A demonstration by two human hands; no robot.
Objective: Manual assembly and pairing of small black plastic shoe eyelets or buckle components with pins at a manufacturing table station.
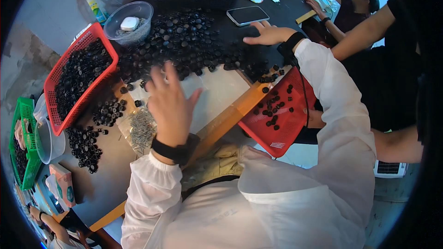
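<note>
My left hand (pixel 170 106) hovers over the near side of the table, its fingers spread and slightly blurred, with nothing in it. Just beside it lies a heap of metal screws (pixel 142 128) on a clear bag. Farther right, my right hand (pixel 276 35) reaches over the dark tabletop, thumb and fingers apart and holding nothing visible. A phone (pixel 248 15) lies just beyond that hand. Between and beyond my hands spreads a large pile of round black caps (pixel 184 37). A pale sheet (pixel 214 92) covers the table in front of me.
At left stand a red basket (pixel 111 56) of black parts, a clear bowl (pixel 142 14) holding a white case, a spray bottle (pixel 94 3) and a green basket (pixel 28 168). Another red basket (pixel 277 144) holding caps sits below the wooden table edge (pixel 226 117). Co-workers are close by on the right.
</note>
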